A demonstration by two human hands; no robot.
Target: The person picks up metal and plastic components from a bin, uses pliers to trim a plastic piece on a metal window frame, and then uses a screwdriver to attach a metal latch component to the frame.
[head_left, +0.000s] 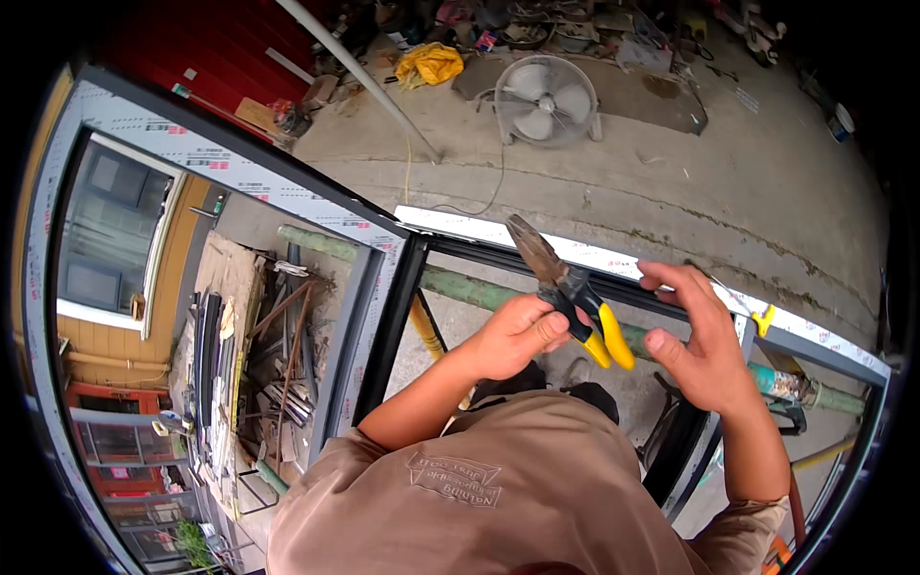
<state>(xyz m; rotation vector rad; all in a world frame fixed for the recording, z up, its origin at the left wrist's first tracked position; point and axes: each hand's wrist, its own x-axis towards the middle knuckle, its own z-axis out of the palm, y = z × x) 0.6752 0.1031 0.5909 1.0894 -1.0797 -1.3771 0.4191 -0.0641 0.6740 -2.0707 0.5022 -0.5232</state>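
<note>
Combination pliers (539, 251) with rusty jaws and black-and-yellow handles point up and away from me. Closed around them near the pivot is my left hand (517, 337). To the right of the handles, my right hand (700, 340) is empty, its fingers apart and curved. Its fingertips are over or beside the film-covered bar of a dark metal window frame (575, 251); whether they touch it I cannot tell. A thin tool with a yellow handle (764, 319), which looks like a screwdriver, rests on that bar beyond my right hand.
A large framed panel (220, 163) with white printed film extends left. Green pipes (460, 287) run beneath the frame. Across the concrete floor (728, 172) stand a round fan (545, 101) with a cord, a slanted pole (364, 81) and a yellow cloth (429, 64). Scrap strips (216, 364) are stacked left.
</note>
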